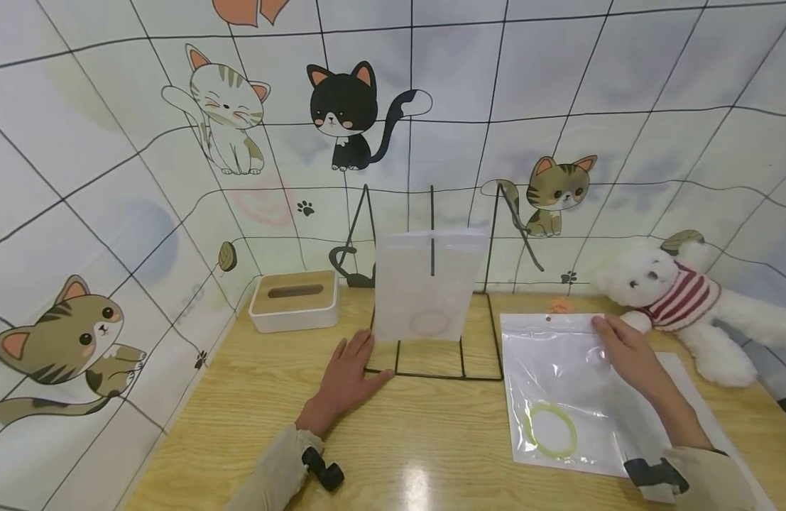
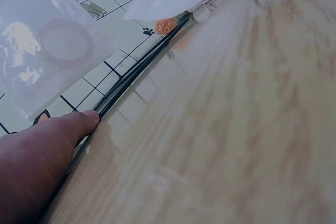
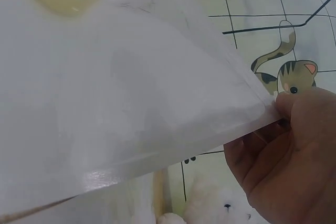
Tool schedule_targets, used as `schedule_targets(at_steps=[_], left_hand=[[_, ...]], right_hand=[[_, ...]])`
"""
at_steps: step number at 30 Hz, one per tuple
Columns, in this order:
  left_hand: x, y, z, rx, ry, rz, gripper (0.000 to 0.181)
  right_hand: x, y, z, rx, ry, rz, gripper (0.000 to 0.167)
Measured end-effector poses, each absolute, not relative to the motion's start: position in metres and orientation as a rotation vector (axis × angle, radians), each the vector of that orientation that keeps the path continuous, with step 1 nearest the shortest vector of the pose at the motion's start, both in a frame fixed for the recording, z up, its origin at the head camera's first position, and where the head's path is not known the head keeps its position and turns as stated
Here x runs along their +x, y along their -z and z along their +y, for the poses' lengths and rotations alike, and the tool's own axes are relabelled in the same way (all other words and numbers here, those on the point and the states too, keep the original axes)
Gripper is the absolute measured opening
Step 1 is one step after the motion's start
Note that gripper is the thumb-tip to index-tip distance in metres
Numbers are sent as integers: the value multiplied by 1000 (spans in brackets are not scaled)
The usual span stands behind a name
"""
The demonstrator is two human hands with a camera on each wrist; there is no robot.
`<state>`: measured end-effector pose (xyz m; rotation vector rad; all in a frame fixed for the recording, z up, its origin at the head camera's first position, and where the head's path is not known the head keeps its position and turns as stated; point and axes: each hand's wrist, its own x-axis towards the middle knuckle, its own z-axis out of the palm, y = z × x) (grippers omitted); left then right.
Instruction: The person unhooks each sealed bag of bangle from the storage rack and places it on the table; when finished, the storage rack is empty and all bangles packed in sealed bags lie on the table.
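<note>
My right hand (image 1: 635, 358) pinches the top right corner of a clear bag (image 1: 559, 383) with a yellow-green ring (image 1: 551, 431) inside; the right wrist view shows thumb and fingers on that corner (image 3: 210, 98). A black wire rack (image 1: 431, 375) stands on the table, and another bag (image 1: 424, 284) with a pale pink ring (image 1: 429, 323) hangs on its middle prong. Fingers spread, my left hand (image 1: 348, 380) rests at the rack's front left corner. In the left wrist view its thumb (image 2: 68, 129) touches the black wire (image 2: 126, 82).
Behind the left hand is a white tissue box (image 1: 295, 301) with a wooden lid. A white plush toy (image 1: 680, 298) in a striped top lies at the back right, near a small orange object (image 1: 561, 305). White sheet-like material (image 1: 693, 397) lies under the right forearm.
</note>
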<state>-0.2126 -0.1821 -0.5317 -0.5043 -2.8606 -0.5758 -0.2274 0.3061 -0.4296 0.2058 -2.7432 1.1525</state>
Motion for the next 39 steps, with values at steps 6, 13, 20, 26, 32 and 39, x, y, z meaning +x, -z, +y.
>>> schedule_targets(at_steps=[6,13,20,26,32,39], left_hand=[[-212,528,-180,-486,591,-2851,86],[-211,528,-180,-470,601,-2842,86],[-210,527,-180,-457,593,-2869,88],[-211,528,-180,-456,584,-2852,87],[-211,528,-180,-442,567,-2870,87],[-210,528,-180,-447,577,-2848,85]], right_hand=[[-230,435,304,231,-1170,-2724,32],[-231,437,304,191,-1228,-2793,31],[-230,437,305,166,-1102,-2901,38],[-233,440,307,142,-1045,-2997,43],[-239,446,309,197,-950,-3039,38],[-248,452,316,216,-834,-3117,40]])
